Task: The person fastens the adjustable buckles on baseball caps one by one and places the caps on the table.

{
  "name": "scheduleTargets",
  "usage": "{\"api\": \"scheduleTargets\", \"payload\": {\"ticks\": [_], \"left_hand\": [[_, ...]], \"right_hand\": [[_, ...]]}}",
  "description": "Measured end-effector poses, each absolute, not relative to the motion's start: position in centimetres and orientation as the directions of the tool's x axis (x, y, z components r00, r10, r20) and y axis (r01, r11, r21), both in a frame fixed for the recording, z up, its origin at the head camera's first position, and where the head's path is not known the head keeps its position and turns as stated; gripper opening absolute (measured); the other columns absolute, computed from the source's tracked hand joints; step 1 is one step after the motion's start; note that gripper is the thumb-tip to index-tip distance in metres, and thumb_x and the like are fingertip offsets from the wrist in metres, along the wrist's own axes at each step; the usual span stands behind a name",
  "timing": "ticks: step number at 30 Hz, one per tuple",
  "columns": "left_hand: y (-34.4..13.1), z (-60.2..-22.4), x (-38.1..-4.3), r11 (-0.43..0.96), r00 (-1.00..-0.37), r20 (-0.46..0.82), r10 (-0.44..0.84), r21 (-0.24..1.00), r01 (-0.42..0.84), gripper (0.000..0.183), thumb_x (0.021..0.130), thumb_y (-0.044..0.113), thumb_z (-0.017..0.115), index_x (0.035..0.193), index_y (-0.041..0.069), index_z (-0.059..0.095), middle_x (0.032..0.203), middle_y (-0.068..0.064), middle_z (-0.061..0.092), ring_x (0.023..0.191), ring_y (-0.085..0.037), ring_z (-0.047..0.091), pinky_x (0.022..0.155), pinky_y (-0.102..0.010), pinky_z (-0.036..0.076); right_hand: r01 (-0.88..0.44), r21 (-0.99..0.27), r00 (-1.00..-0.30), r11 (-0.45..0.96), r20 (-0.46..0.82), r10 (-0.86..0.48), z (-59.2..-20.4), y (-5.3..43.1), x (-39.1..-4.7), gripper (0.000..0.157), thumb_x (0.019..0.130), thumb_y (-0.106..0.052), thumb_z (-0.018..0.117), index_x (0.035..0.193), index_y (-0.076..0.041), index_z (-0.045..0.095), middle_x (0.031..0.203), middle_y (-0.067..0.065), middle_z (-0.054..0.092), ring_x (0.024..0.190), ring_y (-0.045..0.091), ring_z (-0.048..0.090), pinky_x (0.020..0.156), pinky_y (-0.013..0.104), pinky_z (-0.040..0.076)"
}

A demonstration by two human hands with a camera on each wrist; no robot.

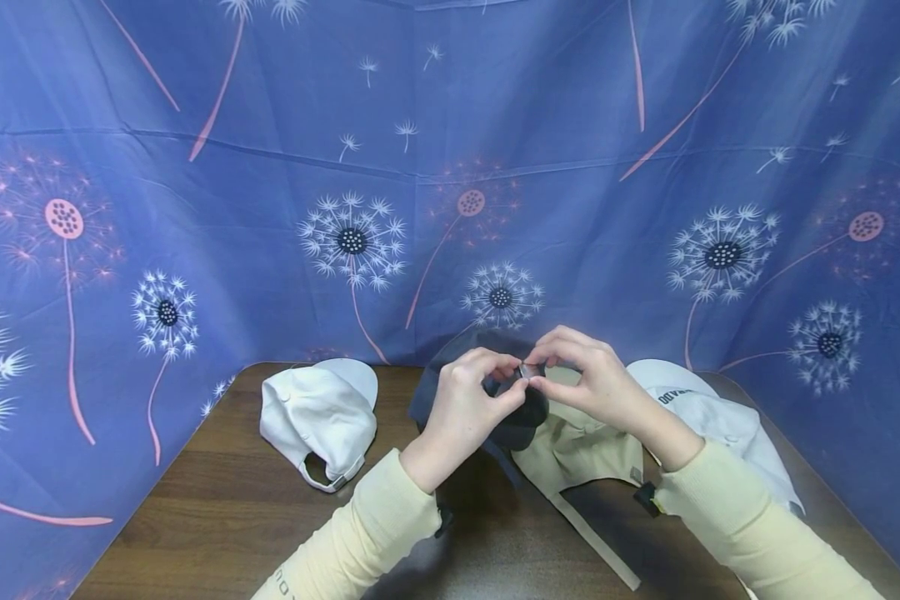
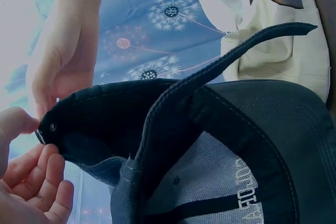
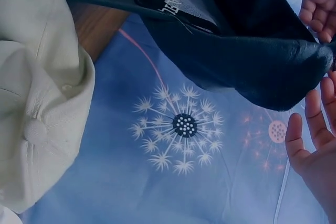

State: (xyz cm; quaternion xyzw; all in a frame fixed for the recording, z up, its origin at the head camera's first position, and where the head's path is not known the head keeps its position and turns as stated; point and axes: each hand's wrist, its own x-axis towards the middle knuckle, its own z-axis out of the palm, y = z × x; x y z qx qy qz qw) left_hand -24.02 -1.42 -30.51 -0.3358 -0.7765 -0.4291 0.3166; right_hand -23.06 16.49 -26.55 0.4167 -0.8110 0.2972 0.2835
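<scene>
Both hands hold a dark navy cap (image 1: pixel 437 379) up over the table, meeting at a small metal buckle (image 1: pixel 528 370) on its back edge. My left hand (image 1: pixel 468 396) pinches the buckle side between thumb and fingers. From the other side my right hand (image 1: pixel 592 375) pinches the same spot. In the left wrist view the cap's long strap (image 2: pixel 197 80) sticks out loose, its end free. The inside of the cap shows there too, with a mesh lining (image 2: pixel 205 174) and pale lettering. Fingertips partly hide the buckle.
A beige cap (image 1: pixel 588 446) lies right behind the hands, its strap (image 1: pixel 600 542) stretched toward the front. One white cap (image 1: pixel 318 408) sits at the left, another white cap (image 1: pixel 727 433) at the right. A blue dandelion-print cloth (image 1: pixel 255 208) hangs around the brown wooden table (image 1: pixel 195 500).
</scene>
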Motion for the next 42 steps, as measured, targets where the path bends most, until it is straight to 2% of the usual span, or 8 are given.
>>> {"api": "scheduleTargets", "payload": {"ticks": [5,9,17,21,23,29,34,42], "left_hand": [[-2.1,-30.5,-23.9,0.414,-0.562,0.782,0.270,0.433,0.801,0.019,0.076,0.017,0.069,0.093,0.009,0.068,0.082,0.003,0.064,0.074,-0.005,0.059,0.063,-0.019,0.048],[-2.9,-30.5,-23.6,0.433,-0.510,0.795,0.327,0.354,0.829,0.018,0.076,0.016,0.069,0.092,0.009,0.068,0.085,0.003,0.064,0.076,-0.005,0.057,0.065,-0.014,0.045],[-3.7,-30.9,-22.7,0.456,-0.263,0.758,0.597,-0.052,0.888,0.018,0.077,0.018,0.068,0.094,0.012,0.066,0.089,0.005,0.061,0.086,-0.009,0.051,0.075,-0.022,0.042],[-3.4,-31.8,-22.1,0.431,-0.171,0.675,0.718,-0.238,0.870,0.016,0.078,0.020,0.067,0.092,0.014,0.066,0.088,0.006,0.060,0.085,-0.010,0.051,0.074,-0.022,0.041],[-3.3,-32.4,-21.8,0.416,-0.148,0.632,0.760,-0.299,0.859,0.014,0.077,0.022,0.067,0.091,0.016,0.066,0.088,0.007,0.059,0.085,-0.010,0.051,0.075,-0.023,0.040],[-2.9,-33.6,-21.5,0.403,-0.164,0.502,0.849,-0.416,0.815,0.022,0.075,0.038,0.066,0.087,0.020,0.064,0.086,0.010,0.058,0.087,-0.009,0.051,0.075,-0.022,0.038],[-2.4,-34.6,-21.6,0.380,-0.162,0.435,0.886,-0.478,0.792,0.023,0.072,0.045,0.065,0.081,0.024,0.064,0.079,0.012,0.057,0.081,-0.008,0.050,0.071,-0.021,0.036],[-0.8,-35.8,-21.6,0.394,-0.245,0.332,0.911,-0.525,0.754,0.017,0.070,0.046,0.067,0.075,0.029,0.066,0.072,0.013,0.057,0.073,-0.007,0.050,0.062,-0.023,0.033]], "right_hand": [[-0.872,-0.208,-0.439,0.443,0.734,-0.518,-26.2,16.6,-23.3,0.024,0.064,0.006,0.072,0.084,-0.002,0.062,0.084,0.007,0.059,0.076,0.017,0.057,0.070,0.019,0.048],[-0.875,-0.203,-0.434,0.439,0.730,-0.528,-25.8,17.0,-23.3,0.025,0.063,0.005,0.072,0.084,-0.003,0.062,0.084,0.006,0.059,0.074,0.016,0.058,0.070,0.016,0.048],[-0.877,-0.192,-0.439,0.441,0.696,-0.569,-25.7,17.8,-23.7,0.025,0.064,0.003,0.073,0.085,-0.006,0.063,0.085,0.002,0.059,0.073,0.013,0.057,0.068,0.017,0.046],[-0.872,-0.182,-0.443,0.454,0.689,-0.574,-25.0,17.5,-23.2,0.025,0.063,0.004,0.072,0.083,-0.006,0.061,0.083,0.002,0.060,0.073,0.008,0.055,0.065,0.015,0.043],[-0.871,-0.174,-0.442,0.459,0.687,-0.577,-24.8,17.5,-23.1,0.025,0.062,0.004,0.072,0.082,-0.005,0.061,0.082,0.003,0.060,0.073,0.006,0.054,0.064,0.013,0.042],[-0.871,-0.172,-0.442,0.461,0.685,-0.579,-24.7,17.5,-23.2,0.024,0.062,0.005,0.071,0.082,-0.005,0.062,0.080,0.003,0.061,0.072,0.004,0.053,0.064,0.013,0.043],[-0.873,-0.171,-0.438,0.456,0.686,-0.581,-24.8,17.6,-23.4,0.023,0.063,0.006,0.070,0.081,-0.005,0.063,0.080,0.002,0.061,0.070,0.003,0.052,0.063,0.010,0.042],[-0.872,-0.185,-0.447,0.454,0.682,-0.580,-24.8,17.5,-23.4,0.023,0.063,0.006,0.071,0.081,-0.005,0.063,0.079,0.003,0.061,0.069,0.003,0.053,0.064,0.011,0.043]]}}
